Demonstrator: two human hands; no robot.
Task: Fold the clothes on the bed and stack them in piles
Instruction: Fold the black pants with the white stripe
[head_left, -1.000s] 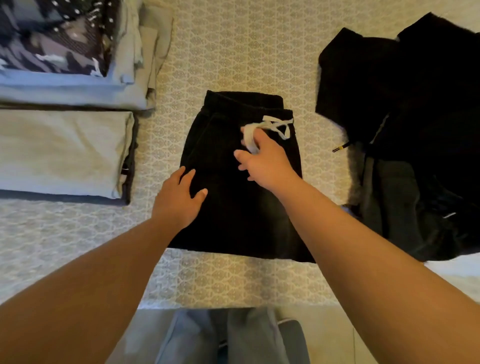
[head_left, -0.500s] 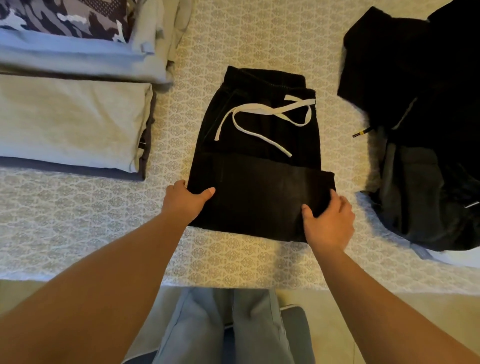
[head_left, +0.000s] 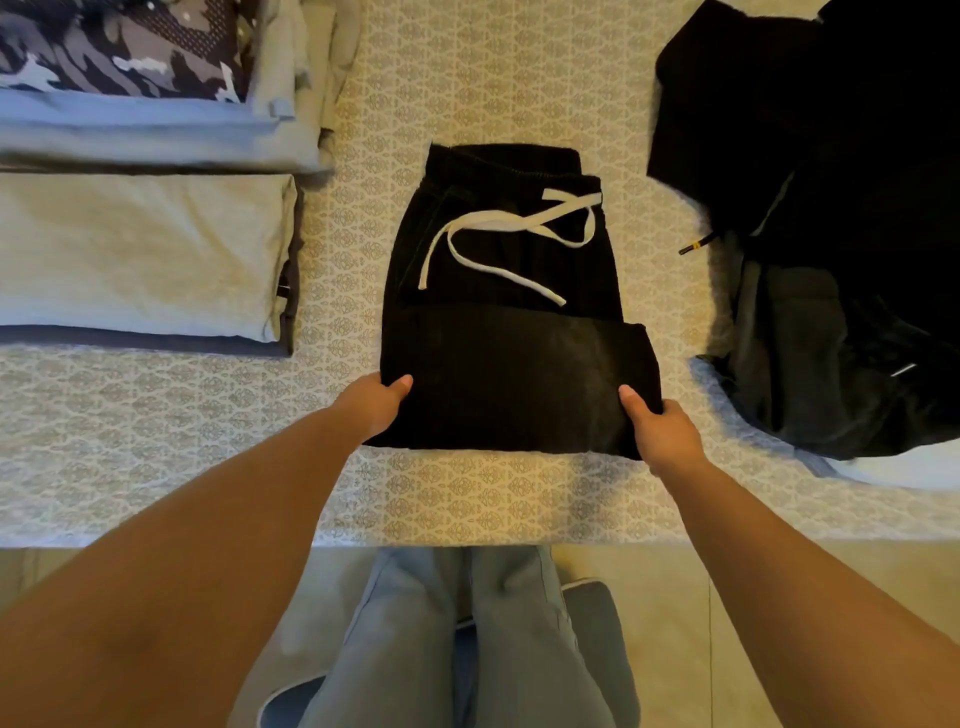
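Observation:
Folded black pants (head_left: 509, 358) with a white drawstring (head_left: 498, 228) lie in the middle of the patterned bed cover (head_left: 156, 441). My left hand (head_left: 376, 400) grips their near left corner, thumb on top and fingers underneath. At the near right corner my right hand (head_left: 660, 426) holds the fabric the same way. A folded pile with a beige top (head_left: 140, 254) sits at the left. Behind it is a second pile topped by a camouflage garment (head_left: 119, 52). A loose heap of black clothes (head_left: 831, 208) fills the right side.
The bed's near edge runs across the frame below my hands. My legs in grey trousers (head_left: 467, 639) and shoes stand on a tiled floor (head_left: 675, 597) under it. A white item (head_left: 893, 473) peeks out beneath the black heap.
My right hand let go of the drawstring, which now lies spread on the pants. Both hands moved back to the pants' near corners and took hold there.

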